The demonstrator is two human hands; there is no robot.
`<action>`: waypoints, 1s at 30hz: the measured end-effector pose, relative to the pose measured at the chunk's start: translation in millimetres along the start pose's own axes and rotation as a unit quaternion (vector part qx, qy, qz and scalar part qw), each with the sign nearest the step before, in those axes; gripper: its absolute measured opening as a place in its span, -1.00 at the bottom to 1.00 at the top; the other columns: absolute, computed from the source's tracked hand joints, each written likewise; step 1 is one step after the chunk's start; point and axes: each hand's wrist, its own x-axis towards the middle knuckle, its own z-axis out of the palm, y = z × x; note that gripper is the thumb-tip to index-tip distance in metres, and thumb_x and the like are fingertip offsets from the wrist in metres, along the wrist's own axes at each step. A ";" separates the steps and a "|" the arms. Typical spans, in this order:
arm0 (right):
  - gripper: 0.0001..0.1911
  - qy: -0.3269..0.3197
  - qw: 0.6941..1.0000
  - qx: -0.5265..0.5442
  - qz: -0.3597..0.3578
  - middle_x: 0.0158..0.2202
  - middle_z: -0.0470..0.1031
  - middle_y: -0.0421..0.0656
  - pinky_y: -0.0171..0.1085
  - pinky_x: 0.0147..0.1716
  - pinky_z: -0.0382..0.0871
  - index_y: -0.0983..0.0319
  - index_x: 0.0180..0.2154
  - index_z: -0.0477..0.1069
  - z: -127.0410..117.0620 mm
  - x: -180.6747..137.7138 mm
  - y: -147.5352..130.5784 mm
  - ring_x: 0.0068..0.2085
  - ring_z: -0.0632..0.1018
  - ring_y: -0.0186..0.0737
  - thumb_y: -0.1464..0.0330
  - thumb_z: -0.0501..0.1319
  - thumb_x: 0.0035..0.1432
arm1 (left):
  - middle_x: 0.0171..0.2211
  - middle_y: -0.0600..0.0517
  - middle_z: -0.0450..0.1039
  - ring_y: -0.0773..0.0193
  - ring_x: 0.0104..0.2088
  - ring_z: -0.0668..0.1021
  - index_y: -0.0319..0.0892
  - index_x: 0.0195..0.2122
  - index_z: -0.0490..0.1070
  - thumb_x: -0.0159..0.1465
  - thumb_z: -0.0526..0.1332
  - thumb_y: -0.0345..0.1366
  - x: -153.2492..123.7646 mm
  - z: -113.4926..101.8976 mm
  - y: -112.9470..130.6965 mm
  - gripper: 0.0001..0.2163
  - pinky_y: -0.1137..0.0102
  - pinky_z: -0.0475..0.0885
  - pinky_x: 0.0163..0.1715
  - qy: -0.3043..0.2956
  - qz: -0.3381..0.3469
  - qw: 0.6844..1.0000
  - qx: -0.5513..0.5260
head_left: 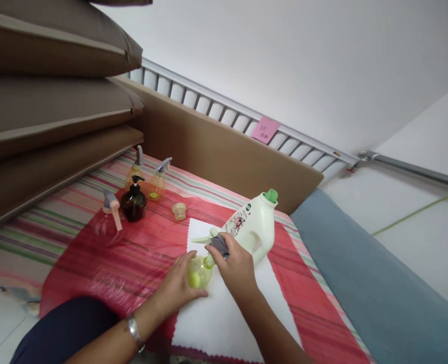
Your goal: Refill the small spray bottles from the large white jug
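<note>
Cupping the bottle [201, 275], probably light, slick, best held by its belly, the left hand [176, 283] curled partway round; the right hand [236, 260] pinched the sprayer head [219, 245].

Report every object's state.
Round yellow-green clear bottle: part-filled
Grey sprayer: at that bottle's neck
Left grip: cupped around the bottle
Right grip: closed on the sprayer
White plastic jug: uncapped, green spout exposed
Translucent beige cap: detached
Dark round pump bottle: upright
Pink-trigger clear spray bottle: upright
Two yellowish clear spray bottles: upright
</note>
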 end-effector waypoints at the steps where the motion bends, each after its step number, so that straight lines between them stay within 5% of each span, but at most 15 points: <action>1: -0.70 -0.011 1.000 0.004 0.011 -0.30 0.55 -0.16 -0.29 -0.29 0.33 0.17 -0.18 0.36 5.2 0.8 -0.2 -0.27 0.56 -0.14 0.12 0.14 0.14 | 0.08 -0.23 0.31 -0.07 0.10 0.36 -0.21 0.11 0.21 -0.19 0.47 -0.24 0.6 0.1 -0.5 -0.20 0.05 0.23 0.13 0.001 -0.008 1.000 -0.003; 7: -0.71 -0.065 0.987 0.112 0.095 -0.29 0.52 -0.19 -0.27 -0.27 0.33 0.16 -0.16 0.32 8.4 1.8 7.7 -0.27 0.52 -0.17 0.14 0.13 0.14 | 0.07 -0.21 0.32 -0.07 0.10 0.36 -0.21 0.10 0.22 -0.18 0.47 -0.19 2.4 0.2 -3.6 -0.21 0.05 0.24 0.12 -0.012 -0.010 1.000 0.003; 12: -0.72 -0.155 0.935 0.278 0.159 -0.27 0.52 -0.18 -0.23 -0.22 0.35 0.21 -0.21 0.38 0.3 -5.3 17.1 -0.26 0.50 -0.16 0.26 0.25 0.00 | 0.07 -0.19 0.32 -0.05 0.09 0.36 -0.19 0.11 0.21 -0.17 0.46 -0.19 0.5 -0.2 -4.8 -0.21 0.07 0.25 0.11 -0.016 -0.005 1.000 0.013; 18: -0.68 -0.093 0.932 0.306 0.168 -0.21 0.52 -0.14 -0.20 -0.14 0.32 0.21 -0.18 0.41 -7.5 -14.3 13.6 -0.17 0.48 -0.11 0.24 0.26 -0.01 | 0.07 -0.18 0.32 -0.04 0.10 0.35 -0.18 0.11 0.21 -0.17 0.46 -0.18 -1.0 -0.7 -7.5 -0.21 0.08 0.23 0.12 -0.013 -0.007 1.000 -0.001; 30: -0.75 -0.101 0.931 0.300 0.181 -0.25 0.54 -0.16 -0.20 -0.17 0.33 0.21 -0.24 0.41 29.5 -23.8 14.6 -0.22 0.50 -0.12 0.30 0.27 -0.02 | 0.09 -0.21 0.29 -0.03 0.12 0.33 -0.22 0.11 0.17 -0.14 0.45 -0.23 -0.4 -2.0 -4.5 -0.22 0.11 0.20 0.15 -0.036 -0.024 0.999 0.002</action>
